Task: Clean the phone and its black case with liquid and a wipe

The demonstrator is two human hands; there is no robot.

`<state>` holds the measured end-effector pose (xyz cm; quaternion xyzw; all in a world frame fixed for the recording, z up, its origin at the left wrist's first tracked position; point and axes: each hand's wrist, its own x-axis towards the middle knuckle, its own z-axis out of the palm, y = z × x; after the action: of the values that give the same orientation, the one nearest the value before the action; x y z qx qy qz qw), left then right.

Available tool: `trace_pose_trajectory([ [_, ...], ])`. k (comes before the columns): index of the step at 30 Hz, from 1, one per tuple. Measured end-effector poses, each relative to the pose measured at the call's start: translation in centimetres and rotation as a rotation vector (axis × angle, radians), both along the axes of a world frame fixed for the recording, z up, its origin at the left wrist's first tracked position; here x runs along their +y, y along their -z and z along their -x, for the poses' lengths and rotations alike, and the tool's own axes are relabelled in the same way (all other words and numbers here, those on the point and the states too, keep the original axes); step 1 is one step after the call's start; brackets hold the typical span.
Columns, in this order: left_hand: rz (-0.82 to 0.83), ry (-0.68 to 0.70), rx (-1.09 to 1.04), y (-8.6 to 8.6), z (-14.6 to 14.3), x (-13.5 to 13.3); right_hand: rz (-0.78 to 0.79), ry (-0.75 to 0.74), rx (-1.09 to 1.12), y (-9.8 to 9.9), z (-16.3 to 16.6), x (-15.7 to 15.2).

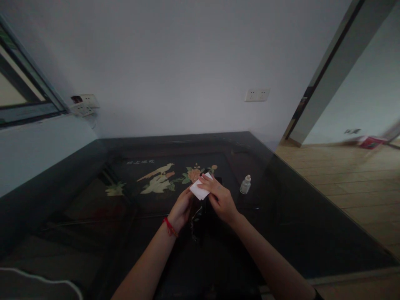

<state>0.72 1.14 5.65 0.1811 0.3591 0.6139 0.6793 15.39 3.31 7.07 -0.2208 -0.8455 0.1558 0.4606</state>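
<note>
A folded white tissue or cloth (201,189) lies under the fingers of my right hand (221,200), which presses it onto a black object. My left hand (182,207), with a red cord around its wrist, grips the near left side of that object. Its kind is hard to make out against the dark table, and the hands and tissue cover most of it. A dark strap or chain with light specks (196,221) hangs below it. To the right of my hands, a small clear bottle with a whitish cap (245,184) stands upright on the table.
The glossy black table (281,233) bears an inlaid bird and flower picture (158,181). Its far edge meets a pale wall with sockets (257,95). A white cable (40,280) lies at the lower left. Beyond the right edge is a wooden floor (337,179).
</note>
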Motion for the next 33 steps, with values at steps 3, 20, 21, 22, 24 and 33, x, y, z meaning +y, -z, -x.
trace_pose_trajectory([
  [3, 0.095, -0.05, -0.061, 0.3, 1.0, 0.5, 0.026, -0.1, -0.052, -0.1, 0.2, -0.6],
  [20, 0.274, -0.052, -0.189, 0.7, 3.1, 1.2, -0.384, -0.207, -0.41, 1.7, 1.0, -1.0],
  [21, 0.269, -0.039, -0.195, 0.6, 3.1, 1.1, -0.379, -0.208, -0.415, 1.8, 1.3, -1.2],
  [22, 0.256, -0.024, -0.21, 0.5, 3.0, 1.0, -0.374, -0.204, -0.416, 2.0, 1.5, -1.3],
  [24, 0.191, -0.003, -0.259, 0.0, 2.8, 0.7, -0.368, -0.181, -0.409, 2.0, 2.0, -1.4],
  [33, 0.151, 0.118, -0.381, -2.0, 1.8, -0.4, -0.48, -0.062, -0.363, -0.1, 2.9, -1.0],
])
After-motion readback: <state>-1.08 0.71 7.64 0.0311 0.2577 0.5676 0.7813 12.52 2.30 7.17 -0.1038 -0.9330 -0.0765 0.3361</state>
